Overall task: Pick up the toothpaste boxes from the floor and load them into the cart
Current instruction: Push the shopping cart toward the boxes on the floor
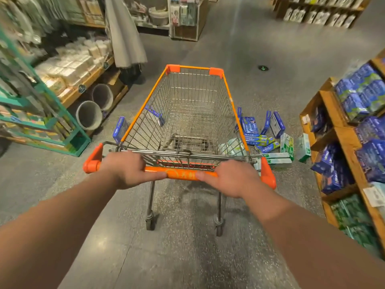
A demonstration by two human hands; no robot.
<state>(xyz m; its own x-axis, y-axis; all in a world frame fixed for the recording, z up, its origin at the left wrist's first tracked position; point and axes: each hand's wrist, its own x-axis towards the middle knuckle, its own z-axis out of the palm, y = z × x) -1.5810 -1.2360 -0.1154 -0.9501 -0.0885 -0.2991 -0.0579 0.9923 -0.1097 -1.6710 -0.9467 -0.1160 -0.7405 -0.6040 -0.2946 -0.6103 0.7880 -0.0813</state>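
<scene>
Orange handle [181, 174] has both hands on it: left grip [129, 170] and right grip [231, 178] are each curled round the bar, holding nothing else. The cart [229, 97] basket looks bare to me, so loading hasn't started imo.

The toothpaste boxes [264, 138] sit in a messy heap on the floor [187, 257], tight against the cart's right side. Some lie flat, some stand on end, and a pale pack shows through the wire at the near right corner. One more blue box [119, 129] stands just off the near left corner.

What worries me: roll forward or swing right and the wheels likely crush the heap or shove it toward the wooden shelf [341, 130]. Let go of the bar to bend down and the cart might drift. And that lone left box is easy to forget.
</scene>
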